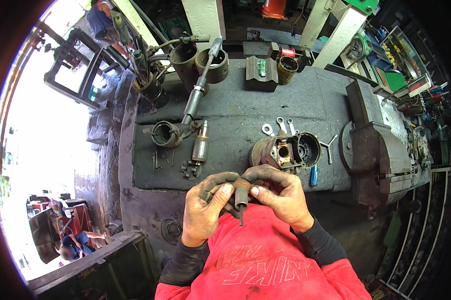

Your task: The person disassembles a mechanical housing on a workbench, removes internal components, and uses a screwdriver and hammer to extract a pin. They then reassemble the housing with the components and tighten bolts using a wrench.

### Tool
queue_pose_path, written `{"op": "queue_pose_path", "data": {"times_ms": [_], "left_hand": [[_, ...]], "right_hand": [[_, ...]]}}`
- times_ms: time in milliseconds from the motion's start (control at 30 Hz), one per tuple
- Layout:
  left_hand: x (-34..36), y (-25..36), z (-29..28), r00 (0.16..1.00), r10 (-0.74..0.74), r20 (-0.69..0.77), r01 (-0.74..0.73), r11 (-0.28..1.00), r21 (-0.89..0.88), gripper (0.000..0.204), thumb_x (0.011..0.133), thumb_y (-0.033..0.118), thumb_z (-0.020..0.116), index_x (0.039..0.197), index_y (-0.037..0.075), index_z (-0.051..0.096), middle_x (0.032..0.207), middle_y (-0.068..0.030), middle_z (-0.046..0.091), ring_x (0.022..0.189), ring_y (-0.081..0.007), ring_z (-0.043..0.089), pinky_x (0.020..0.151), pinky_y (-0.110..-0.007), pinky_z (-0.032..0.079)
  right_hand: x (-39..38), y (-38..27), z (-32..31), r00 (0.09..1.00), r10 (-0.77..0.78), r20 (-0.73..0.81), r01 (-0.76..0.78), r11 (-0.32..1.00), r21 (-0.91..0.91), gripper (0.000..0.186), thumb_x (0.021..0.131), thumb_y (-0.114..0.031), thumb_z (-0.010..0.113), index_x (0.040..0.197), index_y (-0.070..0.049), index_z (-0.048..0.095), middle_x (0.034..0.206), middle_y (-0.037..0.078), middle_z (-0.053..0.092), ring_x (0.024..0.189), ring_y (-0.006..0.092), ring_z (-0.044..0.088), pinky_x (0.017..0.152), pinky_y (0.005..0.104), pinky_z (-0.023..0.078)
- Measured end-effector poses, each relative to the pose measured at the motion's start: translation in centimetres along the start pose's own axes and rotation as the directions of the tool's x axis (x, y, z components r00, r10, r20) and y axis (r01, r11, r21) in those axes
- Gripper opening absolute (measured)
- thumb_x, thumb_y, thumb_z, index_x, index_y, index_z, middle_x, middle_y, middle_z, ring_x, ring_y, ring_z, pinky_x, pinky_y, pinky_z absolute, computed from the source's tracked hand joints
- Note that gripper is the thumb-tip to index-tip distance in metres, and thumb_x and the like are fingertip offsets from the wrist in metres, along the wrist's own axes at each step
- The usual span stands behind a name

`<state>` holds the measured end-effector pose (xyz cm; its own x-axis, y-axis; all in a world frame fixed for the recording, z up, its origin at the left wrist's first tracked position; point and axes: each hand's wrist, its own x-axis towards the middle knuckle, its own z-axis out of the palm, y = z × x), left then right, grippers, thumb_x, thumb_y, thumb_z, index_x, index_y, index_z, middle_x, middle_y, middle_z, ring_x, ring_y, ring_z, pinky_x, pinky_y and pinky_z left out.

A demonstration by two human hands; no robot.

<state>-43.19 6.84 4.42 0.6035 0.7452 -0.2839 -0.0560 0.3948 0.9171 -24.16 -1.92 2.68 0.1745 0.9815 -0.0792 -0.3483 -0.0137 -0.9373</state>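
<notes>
In front of my red shirt, both hands hold one small metal part. It has a dark cylindrical sleeve (pixel 241 195), a reddish-brown collar around its upper end and a thin rod pointing down toward me. My left hand (pixel 204 206) grips it from the left, fingers curled and thumb against the collar. From the other side, my right hand (pixel 284 194) pinches the collar between thumb and fingers. Just beyond my right hand lies an opened motor-like housing (pixel 265 152) with copper-coloured parts inside. Past my left hand is an armature (pixel 201 145). Fingers partly hide the held part.
A bench vise (pixel 373 155) stands at the right. Wrenches (pixel 281 125), a blue-handled screwdriver (pixel 314 176) and a T-handle tool (pixel 329 148) surround the housing. Metal cylinders (pixel 213 67) and a tool can (pixel 152 92) are farther back. Another person (pixel 77 246) is at lower left.
</notes>
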Motion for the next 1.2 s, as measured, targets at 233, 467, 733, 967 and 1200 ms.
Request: {"op": "queue_pose_path", "data": {"times_ms": [233,467,733,967,1200], "left_hand": [[0.2,-0.8,0.0,0.999,-0.017,0.047,0.022,0.993,-0.116,0.04,0.107,0.012,0.063,0.141,-0.008,0.056,0.124,-0.0191,0.072,0.107,-0.0215,0.074,0.085,-0.033,0.064],[-0.1,-1.0,-0.1,0.995,-0.023,0.101,0.044,0.976,-0.212,0.046,0.103,0.008,0.068,0.144,-0.007,0.053,0.129,-0.0184,0.069,0.114,-0.0218,0.071,0.093,-0.035,0.062],[-0.3,-1.2,0.4,0.994,0.074,0.078,-0.065,0.991,-0.116,0.051,0.096,-0.004,0.074,0.143,-0.009,0.054,0.128,-0.0173,0.07,0.116,-0.0224,0.07,0.102,-0.035,0.059],[-0.6,-0.8,0.4,0.99,0.134,0.035,-0.138,0.976,0.169,0.05,0.09,-0.009,0.078,0.137,-0.009,0.061,0.126,-0.0173,0.071,0.113,-0.0213,0.071,0.098,-0.034,0.061],[-0.2,-0.9,0.7,0.961,0.27,0.06,-0.275,0.907,0.319,0.05,0.085,-0.009,0.083,0.132,-0.006,0.066,0.123,-0.0154,0.073,0.111,-0.0211,0.072,0.097,-0.033,0.061]], "right_hand": [[-0.2,0.7,-0.3,0.978,-0.207,0.016,0.207,0.97,-0.127,0.036,0.093,0.002,0.071,0.129,0.004,0.067,0.133,0.013,0.063,0.124,0.0199,0.063,0.099,0.0311,0.057],[-1.2,0.6,0.1,0.975,-0.22,-0.009,0.217,0.965,-0.146,0.044,0.088,0.009,0.07,0.132,0.005,0.065,0.14,0.015,0.057,0.126,0.0217,0.062,0.1,0.0331,0.059],[-1.5,0.0,0.3,0.978,-0.203,0.042,0.207,0.959,-0.193,0.052,0.086,0.008,0.078,0.135,0.004,0.064,0.14,0.016,0.055,0.134,0.0238,0.056,0.105,0.0354,0.056],[-1.7,0.1,0.1,0.983,-0.176,0.044,0.181,0.935,-0.306,0.054,0.088,0.005,0.078,0.139,0.002,0.062,0.134,0.013,0.061,0.121,0.0202,0.065,0.102,0.0337,0.059],[-1.9,0.5,-0.5,0.986,-0.168,0.004,0.158,0.917,-0.367,0.051,0.085,0.002,0.081,0.133,0.002,0.065,0.127,0.013,0.067,0.116,0.02,0.068,0.099,0.0316,0.057]]}}
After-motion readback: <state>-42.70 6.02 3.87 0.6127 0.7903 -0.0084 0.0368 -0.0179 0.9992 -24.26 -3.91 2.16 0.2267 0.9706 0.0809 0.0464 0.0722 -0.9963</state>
